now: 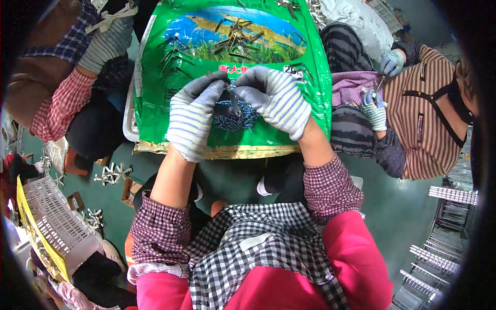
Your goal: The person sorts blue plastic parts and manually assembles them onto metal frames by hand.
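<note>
My left hand [194,116], in a white glove with blue stripes and grey fingertips, is closed in a pinch above the green printed sack [147,111]. Opposite it, my right hand [276,101] is gloved alike, its thumb and fingers also pinched. Between the fingertips shows a small, dark, narrow metal piece [233,98], partly covered by the gloves; its exact kind is unclear. Just below the hands lies a heap of small blue-black parts [232,122]. Farther off on the sack is a loose pile of thin dark metal strips [237,41].
More dark strips [175,59] lie at the sack's left. Two co-workers with striped gloves sit close by, one on each side. A white crate [51,206] and bundles of metal parts [112,174] stand on the floor at left. Metal racks [439,253] line the right.
</note>
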Tool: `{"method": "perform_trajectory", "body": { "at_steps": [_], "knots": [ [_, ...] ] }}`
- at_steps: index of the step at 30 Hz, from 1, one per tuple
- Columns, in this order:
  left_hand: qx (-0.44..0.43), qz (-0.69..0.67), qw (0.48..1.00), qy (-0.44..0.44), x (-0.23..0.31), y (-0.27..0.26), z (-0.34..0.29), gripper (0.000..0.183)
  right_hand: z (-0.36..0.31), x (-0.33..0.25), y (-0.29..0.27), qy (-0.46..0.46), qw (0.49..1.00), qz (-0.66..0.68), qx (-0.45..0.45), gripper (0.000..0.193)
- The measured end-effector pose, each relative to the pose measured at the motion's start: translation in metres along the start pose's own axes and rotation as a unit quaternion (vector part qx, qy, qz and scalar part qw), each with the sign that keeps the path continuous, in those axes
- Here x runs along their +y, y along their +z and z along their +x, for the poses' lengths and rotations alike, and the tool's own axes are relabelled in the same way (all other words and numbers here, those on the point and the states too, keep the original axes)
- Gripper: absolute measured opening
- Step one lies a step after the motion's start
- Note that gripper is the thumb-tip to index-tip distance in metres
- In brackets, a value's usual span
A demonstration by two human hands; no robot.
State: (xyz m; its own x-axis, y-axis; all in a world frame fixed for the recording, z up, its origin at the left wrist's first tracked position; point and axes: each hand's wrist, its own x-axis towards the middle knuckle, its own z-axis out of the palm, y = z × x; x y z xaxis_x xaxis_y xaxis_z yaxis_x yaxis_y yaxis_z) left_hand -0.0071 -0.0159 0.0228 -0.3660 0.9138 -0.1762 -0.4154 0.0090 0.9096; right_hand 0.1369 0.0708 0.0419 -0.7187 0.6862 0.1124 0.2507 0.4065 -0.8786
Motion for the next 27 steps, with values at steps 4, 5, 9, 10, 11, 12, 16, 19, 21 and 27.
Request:
{"method": "perform_trajectory", "body": {
  "at_steps": [4,5,9,10,11,12,16,19,21,27],
  "knots": [
    [-0.003,0.012,1.0,0.012,-0.005,0.002,0.001,0.022,0.0,0.01,0.001,-0.004,1.0,-0.028,-0.009,0.015],
    [-0.002,0.03,0.999,0.022,-0.006,0.002,0.001,0.023,0.001,0.009,0.003,0.002,0.999,-0.04,0.011,0.013],
    [0.005,0.027,0.999,0.043,-0.007,0.006,-0.005,0.023,0.003,0.012,0.006,0.022,1.0,-0.011,-0.006,0.018],
    [0.003,0.029,0.999,0.042,-0.009,0.005,-0.006,0.023,0.003,0.013,0.007,0.023,1.0,-0.011,-0.003,0.018],
    [-0.007,0.059,0.996,0.065,-0.011,0.003,-0.007,0.023,0.002,0.014,0.008,0.035,0.999,-0.031,-0.002,0.02],
    [-0.017,0.089,0.992,0.089,-0.012,0.003,-0.008,0.022,0.002,0.015,0.008,0.046,0.998,-0.053,-0.001,0.022],
    [-0.018,0.149,0.982,0.115,-0.02,0.007,-0.01,0.025,0.004,0.037,0.019,0.004,0.998,-0.018,0.059,0.025],
    [-0.032,0.12,0.986,0.11,-0.022,0.006,-0.008,0.028,0.001,0.04,0.022,-0.002,0.996,0.002,0.089,0.025],
    [-0.036,0.071,0.993,0.086,-0.025,0.006,-0.006,0.03,0.001,0.042,0.024,-0.01,0.994,0.01,0.111,0.023],
    [-0.047,0.067,0.994,0.072,-0.024,0.003,-0.006,0.033,-0.008,0.014,0.024,0.017,0.995,0.035,0.097,0.024]
  ]
}}
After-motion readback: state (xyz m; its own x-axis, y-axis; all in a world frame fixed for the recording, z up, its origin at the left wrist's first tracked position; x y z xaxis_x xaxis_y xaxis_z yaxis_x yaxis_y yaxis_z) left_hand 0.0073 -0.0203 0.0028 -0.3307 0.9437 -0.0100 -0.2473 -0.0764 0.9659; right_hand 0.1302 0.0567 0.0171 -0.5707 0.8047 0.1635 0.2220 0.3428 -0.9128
